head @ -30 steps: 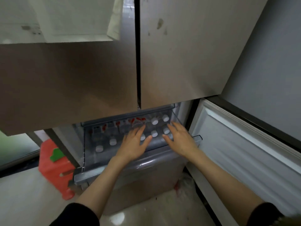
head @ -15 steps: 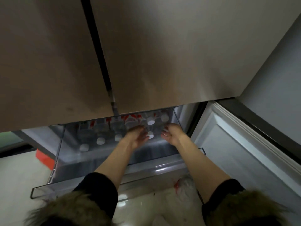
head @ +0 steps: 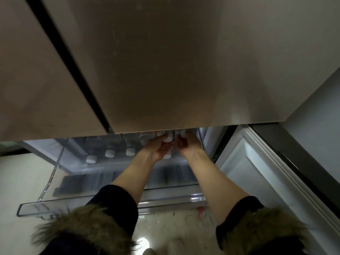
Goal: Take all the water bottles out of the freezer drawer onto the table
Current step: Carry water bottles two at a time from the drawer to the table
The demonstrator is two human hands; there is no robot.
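Note:
The clear freezer drawer stands pulled out below the fridge doors. Several water bottles with white caps stand in it; three caps show in a row at the middle left. My left hand reaches to the drawer's back right and curls round a white-capped bottle. Close beside it, my right hand curls round another bottle, whose cap sits just under the door edge. One more cap shows below my left palm. The bottles' bodies are mostly hidden.
The upper fridge doors overhang the back of the drawer and hide it. The open white freezer door stands at the right, close to my right forearm. Pale floor lies to the left and below.
My view has dropped closer under the fridge doors. Both hands have moved from over the caps deeper into the back right of the drawer and curled round bottles.

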